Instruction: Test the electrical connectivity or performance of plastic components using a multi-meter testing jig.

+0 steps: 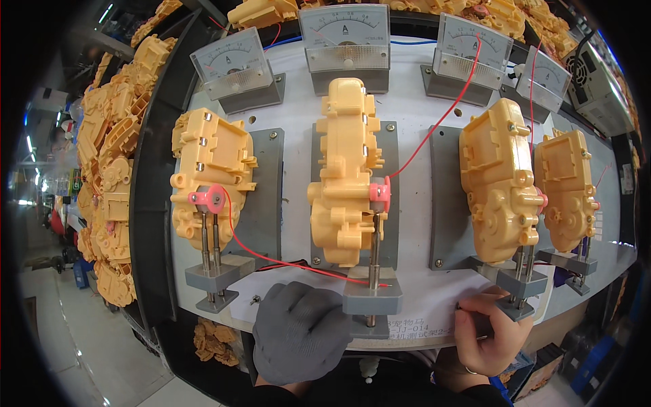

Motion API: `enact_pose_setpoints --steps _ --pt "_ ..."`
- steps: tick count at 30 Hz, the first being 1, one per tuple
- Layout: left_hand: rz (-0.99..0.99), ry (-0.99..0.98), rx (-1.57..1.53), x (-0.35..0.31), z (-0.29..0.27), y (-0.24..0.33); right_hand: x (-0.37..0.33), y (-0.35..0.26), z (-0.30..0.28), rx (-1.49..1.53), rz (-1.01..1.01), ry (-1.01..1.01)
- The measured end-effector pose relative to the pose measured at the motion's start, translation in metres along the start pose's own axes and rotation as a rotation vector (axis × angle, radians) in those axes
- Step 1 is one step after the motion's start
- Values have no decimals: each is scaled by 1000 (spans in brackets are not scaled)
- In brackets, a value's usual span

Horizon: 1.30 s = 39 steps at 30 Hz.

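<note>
Hands (500,336) flank the central grey block (373,303), the left (302,332) perhaps touching.

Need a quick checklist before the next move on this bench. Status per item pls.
1. Yellow housings upright: ok, all four.
2. Both hands gloved: not ok; left hand gloved, right hand bare.
3. Right hand empty: cannot tell; something small and dark may sit between its fingers.
4. Left hand empty: cannot tell; its back hides the palm.
5. Red wire from leftmost housing clear of middle gray block: not ok; it crosses the block's top in this view.
6. Meters readable: cannot tell; needles too faint.
</note>
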<state>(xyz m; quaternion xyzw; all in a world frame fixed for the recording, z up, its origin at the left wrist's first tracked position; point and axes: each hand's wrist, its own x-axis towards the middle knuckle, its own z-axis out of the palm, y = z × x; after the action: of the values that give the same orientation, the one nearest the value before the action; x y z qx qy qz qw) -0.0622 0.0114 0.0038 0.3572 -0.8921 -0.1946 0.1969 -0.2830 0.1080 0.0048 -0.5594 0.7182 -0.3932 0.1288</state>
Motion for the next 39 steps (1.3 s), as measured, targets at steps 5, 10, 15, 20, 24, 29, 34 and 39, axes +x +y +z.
enact_pose_setpoints --steps 5,10,15,20,24,29,34,39 --pt "-3 -22 -38 -5 1 -3 3 2 -3 33 -73 -35" --pt "4 -14 -32 -2 0 -2 1 7 1 82 -92 -10" --pt "-19 -27 -39 -2 -1 0 3 7 2 102 -138 18" --pt "3 -17 1 0 -2 0 2 5 2 66 -118 30" --pt "5 -43 -24 -3 -1 -3 3 3 2 57 -105 23" --pt "5 -33 -14 -4 -1 -3 -1 1 3 0 -82 32" --pt "6 -71 -7 -2 0 -3 -2 -2 0 -32 1 -1" --pt "18 -66 27 -2 -6 -4 0 14 -28 -37 -242 56"
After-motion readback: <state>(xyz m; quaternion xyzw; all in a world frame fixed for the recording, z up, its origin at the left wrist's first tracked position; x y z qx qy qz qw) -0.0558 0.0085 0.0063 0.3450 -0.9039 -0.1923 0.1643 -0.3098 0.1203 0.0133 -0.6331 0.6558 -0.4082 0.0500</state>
